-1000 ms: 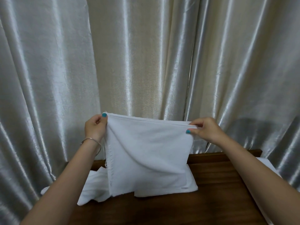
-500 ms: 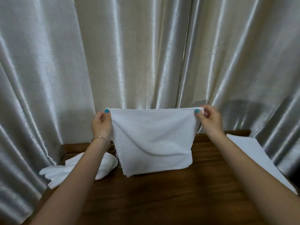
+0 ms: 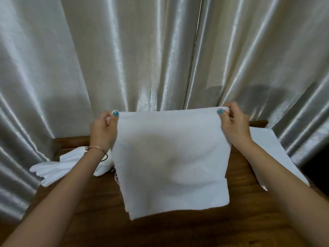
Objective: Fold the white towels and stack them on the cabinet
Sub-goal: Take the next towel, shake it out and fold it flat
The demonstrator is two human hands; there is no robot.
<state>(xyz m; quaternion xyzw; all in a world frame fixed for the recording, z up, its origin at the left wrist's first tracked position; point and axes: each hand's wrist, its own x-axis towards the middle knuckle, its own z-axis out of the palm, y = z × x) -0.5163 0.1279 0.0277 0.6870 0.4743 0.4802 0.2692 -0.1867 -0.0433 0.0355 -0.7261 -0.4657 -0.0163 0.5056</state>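
Silvery satin curtains [image 3: 142, 59] hang in deep folds before me, light glinting along their pleats. A narrow dark gap [image 3: 197, 41] parts two panels. They fall behind a dark wooden cabinet [image 3: 178, 232].

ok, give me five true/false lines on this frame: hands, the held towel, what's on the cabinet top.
1. Both hands pinch the held towel by its top corners. True: left hand, right hand.
2. The held towel lies flat on the cabinet. False: it hangs from the hands above the wood.
3. A loose white towel pile lies on the cabinet's left. True.
4. A bracelet is on the right wrist. False: left wrist.
5. The flat white towel on the right is being held. False: neither hand touches it.
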